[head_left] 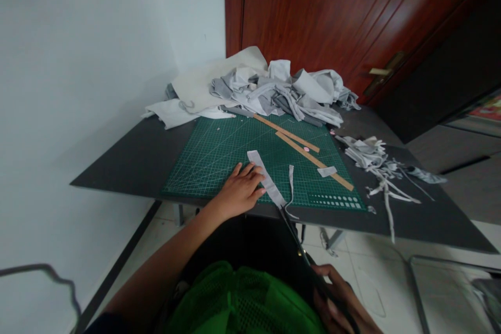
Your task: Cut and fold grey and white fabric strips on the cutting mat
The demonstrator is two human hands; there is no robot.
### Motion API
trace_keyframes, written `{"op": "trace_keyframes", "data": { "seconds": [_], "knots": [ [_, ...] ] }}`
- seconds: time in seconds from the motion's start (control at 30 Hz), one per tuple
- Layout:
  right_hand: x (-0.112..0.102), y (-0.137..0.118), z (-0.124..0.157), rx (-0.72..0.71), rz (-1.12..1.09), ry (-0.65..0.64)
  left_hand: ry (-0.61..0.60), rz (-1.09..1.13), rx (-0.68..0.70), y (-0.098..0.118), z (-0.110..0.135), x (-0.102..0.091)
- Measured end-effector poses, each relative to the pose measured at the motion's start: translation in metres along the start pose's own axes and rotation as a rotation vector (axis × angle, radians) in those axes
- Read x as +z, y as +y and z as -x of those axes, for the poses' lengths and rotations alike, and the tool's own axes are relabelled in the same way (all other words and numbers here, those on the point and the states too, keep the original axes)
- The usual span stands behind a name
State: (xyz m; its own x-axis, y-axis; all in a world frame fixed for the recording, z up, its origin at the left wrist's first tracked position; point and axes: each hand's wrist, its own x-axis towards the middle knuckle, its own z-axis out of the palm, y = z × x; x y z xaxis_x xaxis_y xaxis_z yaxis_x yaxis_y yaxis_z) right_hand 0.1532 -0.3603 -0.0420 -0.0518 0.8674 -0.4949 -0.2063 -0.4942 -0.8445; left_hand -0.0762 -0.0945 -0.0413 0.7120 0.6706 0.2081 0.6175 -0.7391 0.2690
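Note:
My left hand [241,190] lies flat on the green cutting mat [203,162], its fingertips resting on a pale grey fabric strip [273,187]. That strip runs slantwise down to the mat's near edge. My right hand [333,295], low in the view, is wrapped around the handles of long dark scissors [293,232]. The tips of the blades meet the strip's lower end; whether they are on or under the cloth I cannot tell. A narrow curled offcut [291,183] lies just right of the strip.
Two tan ruler-like strips [299,135] [317,162] lie on the mat, with a small grey scrap [327,171] over one. Heaped grey and white cloth [270,88] covers the table's back. Thin scraps [368,154] are piled at right on the dark table [129,162].

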Motion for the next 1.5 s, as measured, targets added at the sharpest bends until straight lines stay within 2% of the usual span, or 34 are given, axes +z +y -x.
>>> {"op": "trace_keyframes", "data": {
  "seconds": [0.17, 0.43, 0.57, 0.87, 1.17, 1.5],
  "knots": [
    [0.007, 0.000, -0.007, 0.031, -0.035, 0.038, 0.078, 0.024, -0.030, -0.005, -0.010, -0.002],
    [0.010, -0.006, -0.015, 0.067, -0.076, -0.015, 0.145, 0.002, -0.051, 0.000, -0.009, 0.006],
    [0.009, -0.005, -0.016, 0.089, -0.115, -0.003, 0.125, -0.010, -0.046, -0.003, -0.010, 0.008],
    [0.030, -0.020, -0.030, 0.036, -0.083, 0.057, 0.092, -0.015, -0.051, -0.003, -0.010, 0.007],
    [0.021, -0.018, -0.044, -0.040, -0.032, 0.022, 0.092, -0.022, -0.041, -0.004, -0.010, 0.011],
    [0.020, -0.017, -0.042, -0.018, -0.075, 0.030, 0.054, -0.044, -0.055, -0.004, -0.010, 0.011]
  ]
}}
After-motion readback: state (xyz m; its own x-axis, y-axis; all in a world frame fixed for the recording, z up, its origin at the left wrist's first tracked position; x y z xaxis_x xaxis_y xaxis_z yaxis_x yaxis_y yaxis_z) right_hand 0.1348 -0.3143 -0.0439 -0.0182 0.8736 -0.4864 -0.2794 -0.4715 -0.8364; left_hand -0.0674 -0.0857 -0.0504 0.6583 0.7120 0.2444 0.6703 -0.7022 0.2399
